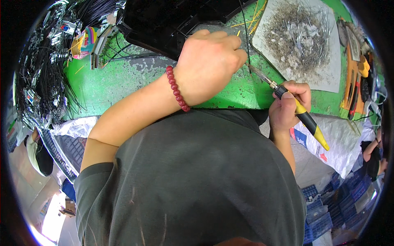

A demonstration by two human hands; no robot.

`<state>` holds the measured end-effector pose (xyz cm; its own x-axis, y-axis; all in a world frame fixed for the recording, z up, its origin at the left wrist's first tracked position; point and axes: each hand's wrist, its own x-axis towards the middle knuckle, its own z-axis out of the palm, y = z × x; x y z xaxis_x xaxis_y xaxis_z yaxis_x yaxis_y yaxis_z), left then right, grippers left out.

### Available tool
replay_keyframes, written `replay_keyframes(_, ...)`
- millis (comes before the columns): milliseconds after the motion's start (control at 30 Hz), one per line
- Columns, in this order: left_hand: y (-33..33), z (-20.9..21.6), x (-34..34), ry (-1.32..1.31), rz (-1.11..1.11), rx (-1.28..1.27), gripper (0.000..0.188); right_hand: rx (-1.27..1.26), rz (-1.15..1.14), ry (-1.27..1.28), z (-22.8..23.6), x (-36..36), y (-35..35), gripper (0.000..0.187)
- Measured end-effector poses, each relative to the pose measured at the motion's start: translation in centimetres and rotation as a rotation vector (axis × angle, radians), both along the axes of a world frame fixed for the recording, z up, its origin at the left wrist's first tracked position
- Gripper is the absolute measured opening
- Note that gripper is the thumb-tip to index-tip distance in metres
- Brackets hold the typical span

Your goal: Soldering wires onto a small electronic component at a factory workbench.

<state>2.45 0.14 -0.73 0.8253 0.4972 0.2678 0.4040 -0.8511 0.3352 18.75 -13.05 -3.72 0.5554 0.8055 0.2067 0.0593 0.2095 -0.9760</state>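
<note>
My right hand (290, 104) grips a yellow and black soldering iron (305, 117). Its metal tip points up and left, close to the fingers of my left hand (213, 63). That left hand is curled closed, back of the hand up, over the near edge of a black plastic housing (164, 26). Whatever lies in its fingers is hidden beneath the hand. A thin black cable (245, 24) runs down past its knuckles toward the iron's tip. Around my left wrist sits a dark red bead bracelet (176, 89).
A green worn workbench (123, 88) spans the front. Bundles of black wires (45, 82) heap at its left, beside a colourful roll (85, 43). At right lies a pale board (328, 78) covered in grey debris, then an orange tray (353, 82) with hand tools. Yellow thin sticks (256, 16) lie near the board.
</note>
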Motion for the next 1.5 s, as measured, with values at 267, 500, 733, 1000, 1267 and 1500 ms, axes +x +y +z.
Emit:
replay_keyframes(267,0.8,0.4,0.2,0.025,-0.029,-0.087,0.009,-0.02,0.022,-0.023,-0.2,0.4,-0.2,0.019)
replay_keyframes(500,1.1,0.4,-0.1,0.033,-0.017,-0.172,0.008,-0.006,-0.006,-0.035,-0.1,0.1,-0.2,0.019)
replay_keyframes(733,0.9,-0.4,-0.6,-0.03,-0.047,-0.128,0.006,-0.008,0.001,-0.044,-0.1,0.2,-0.2,0.02)
replay_keyframes(1000,0.8,-0.6,-0.8,-0.034,-0.084,-0.037,0.005,-0.045,-0.029,-0.051,-0.3,0.1,-0.2,0.013)
replay_keyframes(1267,0.7,-0.9,-1.0,-0.056,-0.091,-0.058,0.007,-0.077,-0.049,-0.056,-0.2,0.0,-0.2,0.013)
replay_keyframes(1500,0.5,-0.8,-1.1,-0.052,-0.098,-0.042,0.007,-0.028,-0.013,-0.04,-0.5,0.2,-0.3,0.014)
